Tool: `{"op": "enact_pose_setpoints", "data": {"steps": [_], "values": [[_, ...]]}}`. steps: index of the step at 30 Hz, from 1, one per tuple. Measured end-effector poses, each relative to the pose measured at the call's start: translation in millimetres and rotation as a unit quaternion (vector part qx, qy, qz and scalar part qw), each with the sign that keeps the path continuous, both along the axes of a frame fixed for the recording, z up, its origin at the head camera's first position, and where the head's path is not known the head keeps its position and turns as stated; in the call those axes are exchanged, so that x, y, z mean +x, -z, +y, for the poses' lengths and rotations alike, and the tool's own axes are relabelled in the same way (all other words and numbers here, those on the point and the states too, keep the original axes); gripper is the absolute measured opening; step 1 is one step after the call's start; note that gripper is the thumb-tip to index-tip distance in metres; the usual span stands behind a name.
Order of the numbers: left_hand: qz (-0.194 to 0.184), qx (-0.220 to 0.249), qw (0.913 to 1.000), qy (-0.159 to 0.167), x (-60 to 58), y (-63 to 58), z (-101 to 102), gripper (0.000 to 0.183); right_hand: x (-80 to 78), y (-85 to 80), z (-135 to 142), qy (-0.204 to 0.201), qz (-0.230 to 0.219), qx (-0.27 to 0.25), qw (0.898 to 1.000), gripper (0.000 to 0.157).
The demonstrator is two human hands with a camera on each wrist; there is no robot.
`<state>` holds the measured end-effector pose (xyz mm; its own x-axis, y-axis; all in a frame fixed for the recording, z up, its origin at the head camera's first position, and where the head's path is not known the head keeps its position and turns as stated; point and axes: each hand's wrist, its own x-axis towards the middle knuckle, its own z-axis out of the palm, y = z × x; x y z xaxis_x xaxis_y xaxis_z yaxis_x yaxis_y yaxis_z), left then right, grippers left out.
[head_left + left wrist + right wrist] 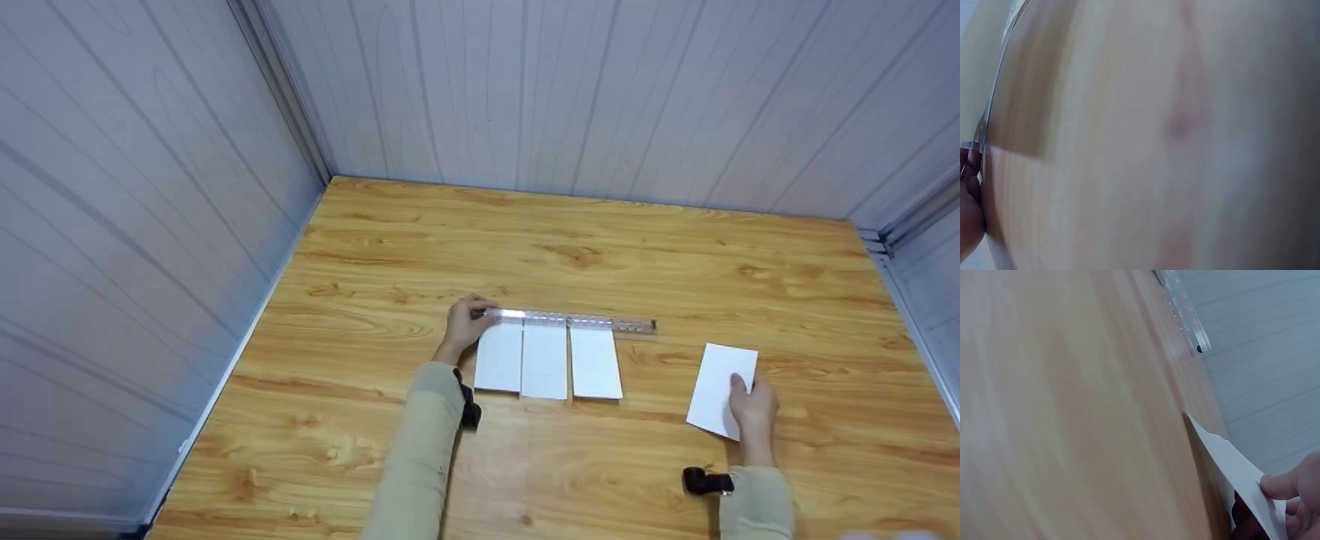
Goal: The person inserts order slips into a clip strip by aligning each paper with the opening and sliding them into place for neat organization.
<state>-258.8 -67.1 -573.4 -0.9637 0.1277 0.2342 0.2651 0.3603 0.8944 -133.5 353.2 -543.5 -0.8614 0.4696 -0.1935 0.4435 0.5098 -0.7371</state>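
Observation:
A clear plastic strip (pixel 592 321) with a small dark spot at its right end runs across the middle of the table. Three white paper cards (pixel 545 361) extend side by side from its near edge. My left hand (pixel 468 322) pinches the strip's left end between thumb and fingers; in the left wrist view only part of that hand (pixel 968 211) shows at the edge. Off to the right, my right hand (pixel 754 411) holds another white card (pixel 716 386), thumb on top and fingers underneath. The right wrist view shows this card (pixel 1235 467) tilted, casting a shadow on the tabletop.
The wood-patterned table (pixel 360 247) meets pale panel walls (pixel 480 97) at the back and on both sides. A black wrist device (pixel 469 409) sits on the left wrist and another (pixel 705 481) on the right.

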Motion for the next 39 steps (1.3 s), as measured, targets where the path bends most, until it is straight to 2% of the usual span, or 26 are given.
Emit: {"op": "enact_pose_setpoints", "data": {"steps": [7, 12, 17, 24, 33, 39], "values": [[0.002, 0.002, 1.0, -0.001, 0.0, 1.1, -1, 0.014, -3.0, 1.7, -3, 0.002, 0.015, -0.002, 1.0, 0.04], [0.003, 0.0, 1.0, -0.002, -0.2, 0.9, -1, 0.014, -4.9, 1.5, -8, 0.0, 0.008, -0.018, 1.0, 0.043], [0.002, -0.003, 1.0, -0.004, 0.1, 0.3, -1, 0.015, -6.8, 0.3, -12, -0.014, 0.0, -0.035, 0.999, 0.044], [-0.006, 0.005, 1.0, 0.0, -0.1, -1.1, -1, 0.016, -11.7, -1.5, -17, -0.054, 0.006, -0.021, 0.998, 0.043], [0.007, 0.003, 1.0, 0.002, -1.3, -0.7, -1, 0.016, -18.0, -2.4, -20, -0.073, -0.014, -0.028, 0.997, 0.041], [-0.007, -0.002, 1.0, -0.001, 0.1, 1.2, 0, 0.016, -21.2, -2.5, -24, -0.084, -0.031, -0.042, 0.995, 0.039]]}}
